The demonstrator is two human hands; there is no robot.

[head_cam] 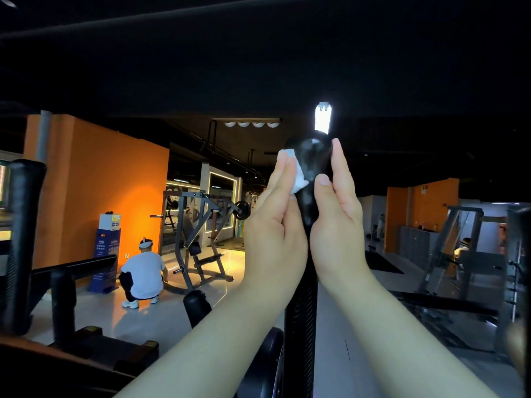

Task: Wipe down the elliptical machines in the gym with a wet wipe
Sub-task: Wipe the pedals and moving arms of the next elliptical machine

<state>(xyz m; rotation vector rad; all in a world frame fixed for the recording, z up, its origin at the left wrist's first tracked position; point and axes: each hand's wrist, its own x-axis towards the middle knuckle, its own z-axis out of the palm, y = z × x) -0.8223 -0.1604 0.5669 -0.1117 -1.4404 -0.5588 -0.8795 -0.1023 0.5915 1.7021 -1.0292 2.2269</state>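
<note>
Elliptical handle [311, 159]: black upright bar, rising from the bottom of the frame to a rounded, glossy top at centre. The ribbed lower stretch runs down between the two forearms. A second black handle [23, 225] stands at far left, untouched.

Background: a weight machine [198, 234] sits well beyond, with a crouching person [143, 271] near its base, in front of an orange wall [100, 182]. The room is dim; one ceiling light [323, 117] glares directly above the handle top.

Left hand [275, 225]: fingers straight, flat against the left side of the handle, pressing the wipe onto it. Not clenched.

Right hand [339, 219]: fingers straight along the right side, thumb laid on the front of the bar. Steadying, not wrapped around it.

Wet wipe [297, 176]: small white wad, sandwiched between the left fingers and the handle just below the rounded top.

Judgement: the step in hand is cleaning the handle top.

Risks:
- The wipe is held by flat pressure only, so a quick stroke could let it slip out and drop.
- The wad is bunched and covers little, so the back of the knob and the ribbed stretch could be missed.
- Low light and glare could hide unwiped patches.
</note>
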